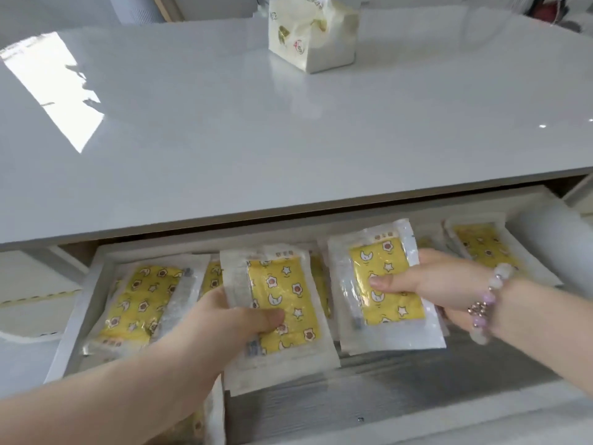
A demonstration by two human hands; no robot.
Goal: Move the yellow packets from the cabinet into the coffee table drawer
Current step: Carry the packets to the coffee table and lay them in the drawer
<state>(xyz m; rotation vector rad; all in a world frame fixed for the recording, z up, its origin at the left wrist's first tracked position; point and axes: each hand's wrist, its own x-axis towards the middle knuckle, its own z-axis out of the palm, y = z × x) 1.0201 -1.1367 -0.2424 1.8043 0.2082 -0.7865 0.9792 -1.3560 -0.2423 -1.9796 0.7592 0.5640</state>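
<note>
One yellow packet [279,284] is pinched by the left grip [224,329], a second packet [394,306] by the right grip [439,284], both over the open drawer [385,399] under the near edge of the desk [288,139].

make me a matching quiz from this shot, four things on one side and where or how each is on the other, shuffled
1 left hand
2 right hand
3 tissue pack
4 drawer

a on the tabletop
b pulled open, packets inside
c bracelet at its wrist, grips a packet
d grips the middle packet

Pairs: 1-d, 2-c, 3-a, 4-b
</note>
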